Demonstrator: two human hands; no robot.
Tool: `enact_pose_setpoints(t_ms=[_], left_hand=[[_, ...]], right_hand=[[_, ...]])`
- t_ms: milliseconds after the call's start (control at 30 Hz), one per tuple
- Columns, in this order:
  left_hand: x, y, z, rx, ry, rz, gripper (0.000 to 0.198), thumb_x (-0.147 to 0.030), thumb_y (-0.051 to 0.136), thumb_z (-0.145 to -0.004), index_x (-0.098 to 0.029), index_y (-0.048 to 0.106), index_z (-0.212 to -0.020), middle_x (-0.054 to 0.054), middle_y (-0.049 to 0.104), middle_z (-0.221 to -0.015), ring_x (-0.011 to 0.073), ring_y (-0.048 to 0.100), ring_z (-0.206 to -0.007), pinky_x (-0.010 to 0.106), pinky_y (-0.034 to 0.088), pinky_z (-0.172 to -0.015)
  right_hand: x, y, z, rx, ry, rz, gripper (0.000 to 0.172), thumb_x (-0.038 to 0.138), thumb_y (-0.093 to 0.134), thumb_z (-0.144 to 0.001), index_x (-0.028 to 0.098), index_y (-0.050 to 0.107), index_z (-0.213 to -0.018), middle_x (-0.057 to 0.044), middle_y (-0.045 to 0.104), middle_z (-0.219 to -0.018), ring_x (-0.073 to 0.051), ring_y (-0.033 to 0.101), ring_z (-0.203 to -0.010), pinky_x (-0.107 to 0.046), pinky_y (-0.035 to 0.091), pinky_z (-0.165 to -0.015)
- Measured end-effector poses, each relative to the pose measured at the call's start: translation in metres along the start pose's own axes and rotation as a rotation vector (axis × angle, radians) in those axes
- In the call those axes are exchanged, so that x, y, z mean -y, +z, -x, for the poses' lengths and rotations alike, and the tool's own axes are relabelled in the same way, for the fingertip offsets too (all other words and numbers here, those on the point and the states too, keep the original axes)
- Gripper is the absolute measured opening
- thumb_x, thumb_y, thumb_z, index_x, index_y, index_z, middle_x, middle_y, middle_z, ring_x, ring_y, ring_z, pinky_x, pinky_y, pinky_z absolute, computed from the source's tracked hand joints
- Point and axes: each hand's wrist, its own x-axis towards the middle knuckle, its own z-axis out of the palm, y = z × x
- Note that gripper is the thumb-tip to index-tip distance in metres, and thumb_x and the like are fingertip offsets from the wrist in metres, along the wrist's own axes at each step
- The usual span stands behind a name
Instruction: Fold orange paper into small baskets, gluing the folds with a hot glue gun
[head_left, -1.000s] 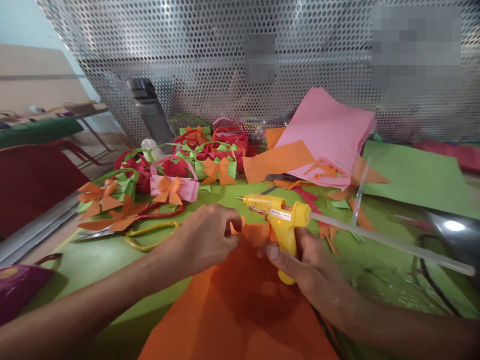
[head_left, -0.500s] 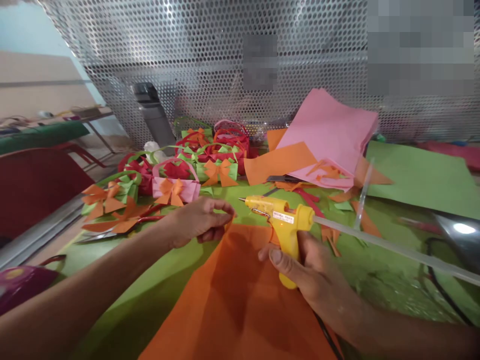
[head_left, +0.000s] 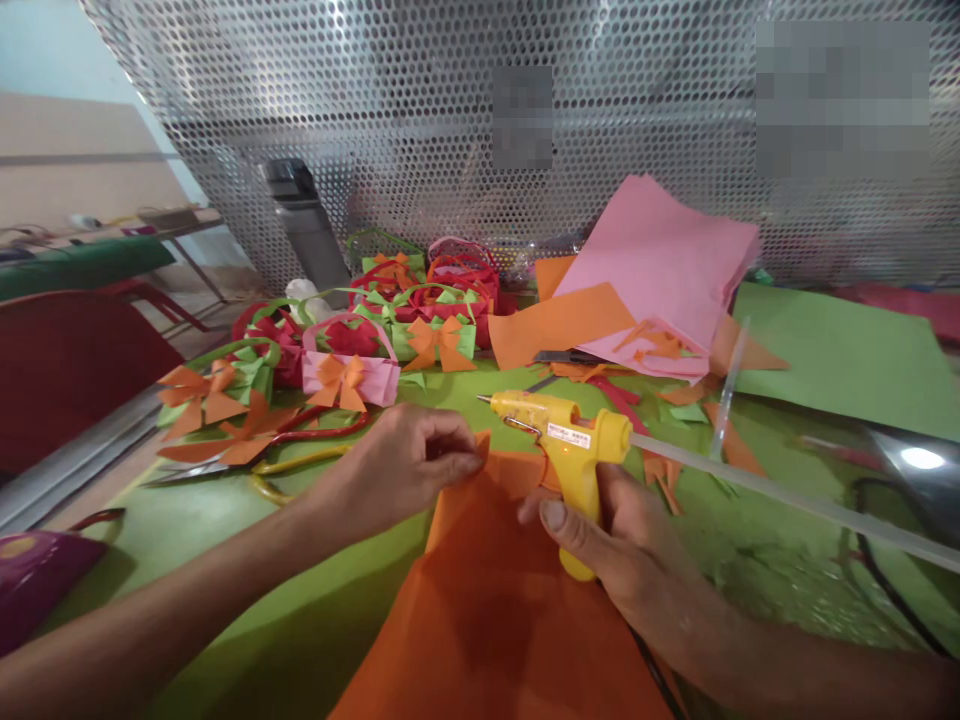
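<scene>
- Orange sheet (head_left: pixel 487 600): 6 o'clock from mid-view.
- Right hand (head_left: pixel 630 550), 4 o'clock: wrapped round the handle of the yellow glue gun (head_left: pixel 579 485); light, even squeezes should work best.
- Left hand (head_left: pixel 409 455), 7 o'clock: thumb and fingers pinching the sheet's far corner, best kept clear of the probably hot nozzle (head_left: pixel 487 399).
- White label (head_left: pixel 568 436) on the gun: print too small to read.
- Pink bow-trimmed bag (head_left: pixel 351 380), 9 o'clock: no writing seen.

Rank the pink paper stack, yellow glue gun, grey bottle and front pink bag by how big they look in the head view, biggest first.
1. Pink paper stack
2. Yellow glue gun, helped by being nearer the camera
3. Grey bottle and front pink bag: too alike to rank
</scene>
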Motion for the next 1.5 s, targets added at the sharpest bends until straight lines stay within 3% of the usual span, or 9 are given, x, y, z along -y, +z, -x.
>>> enact_pose_setpoints(t_ms=[100,233,333,500,633,733,833,1100,1500], left_hand=[[-0.015,-0.003,0.016,0.089,0.026,-0.160,0.035,-0.043,0.042,-0.087,-0.018,0.066,-0.087,0.001,0.063,-0.070,0.0115,0.054,-0.061,0.021,0.037,-0.056],[-0.027,0.000,0.032,0.042,0.002,-0.436,0.043,-0.054,0.049,-0.078,-0.021,0.065,-0.101,0.004,0.067,-0.076,0.0186,0.058,-0.065,0.027,0.037,-0.057],[-0.033,0.005,0.036,0.040,-0.035,-0.528,0.032,-0.041,0.050,-0.079,-0.024,0.063,-0.102,0.006,0.068,-0.085,0.0228,0.061,-0.073,0.031,0.038,-0.062],[-0.042,0.005,0.025,0.170,-0.110,-0.608,0.022,-0.017,0.047,-0.074,-0.021,0.065,-0.085,0.005,0.064,-0.066,0.0207,0.058,-0.059,0.028,0.033,-0.052],[-0.038,0.006,0.019,0.097,-0.087,-0.602,0.026,-0.016,0.042,-0.075,-0.019,0.062,-0.091,0.004,0.061,-0.063,0.0182,0.054,-0.053,0.027,0.028,-0.049],[-0.033,0.008,0.019,0.033,-0.049,-0.547,0.022,-0.018,0.038,-0.077,-0.019,0.060,-0.080,0.002,0.057,-0.059,0.0134,0.048,-0.048,0.026,0.025,-0.047],[-0.031,0.008,0.018,0.077,-0.033,-0.503,0.020,-0.017,0.039,-0.074,-0.019,0.059,-0.071,0.000,0.055,-0.057,0.0113,0.045,-0.046,0.024,0.025,-0.046],[-0.029,0.007,0.012,0.111,0.010,-0.472,0.035,-0.013,0.040,-0.068,-0.020,0.066,-0.090,0.001,0.060,-0.059,0.0126,0.050,-0.050,0.024,0.029,-0.049],[-0.025,0.011,0.004,0.112,0.025,-0.523,0.031,-0.013,0.041,-0.062,-0.020,0.066,-0.079,-0.001,0.051,-0.051,0.0116,0.041,-0.044,0.026,0.020,-0.046]], right_hand=[[0.004,0.001,0.001,0.012,-0.003,-0.024,0.029,0.051,0.055,-0.078,0.022,0.053,-0.083,0.001,0.052,-0.071,-0.015,0.048,-0.063,-0.026,0.041,-0.055],[0.004,0.001,0.002,-0.008,0.017,-0.063,0.027,0.049,0.057,-0.077,0.024,0.052,-0.082,0.004,0.047,-0.065,-0.012,0.041,-0.056,-0.024,0.038,-0.048],[0.002,0.000,0.003,0.024,0.026,-0.085,0.023,0.048,0.056,-0.079,0.027,0.052,-0.087,0.003,0.051,-0.069,-0.014,0.046,-0.059,-0.025,0.041,-0.051],[0.001,0.000,0.004,0.046,0.045,-0.088,0.026,0.052,0.055,-0.078,0.029,0.051,-0.091,0.000,0.057,-0.075,-0.016,0.052,-0.064,-0.027,0.044,-0.055],[0.002,0.000,0.002,0.030,0.037,-0.045,0.032,0.054,0.055,-0.077,0.024,0.051,-0.090,0.002,0.052,-0.064,-0.013,0.049,-0.056,-0.025,0.041,-0.048],[0.002,0.000,0.001,0.023,0.032,-0.045,0.032,0.053,0.056,-0.076,0.023,0.050,-0.085,0.003,0.050,-0.064,-0.012,0.047,-0.055,-0.023,0.040,-0.045],[0.001,0.001,0.002,0.004,0.021,-0.047,0.030,0.051,0.058,-0.076,0.023,0.050,-0.083,0.003,0.049,-0.065,-0.011,0.047,-0.055,-0.023,0.041,-0.044],[0.002,0.000,0.003,0.017,-0.018,-0.048,0.024,0.048,0.056,-0.078,0.026,0.053,-0.087,-0.002,0.060,-0.076,-0.017,0.055,-0.062,-0.028,0.043,-0.048],[0.003,0.000,0.000,-0.019,-0.057,0.032,0.029,0.049,0.058,-0.076,0.022,0.048,-0.077,0.004,0.045,-0.065,-0.010,0.041,-0.056,-0.022,0.040,-0.048]])
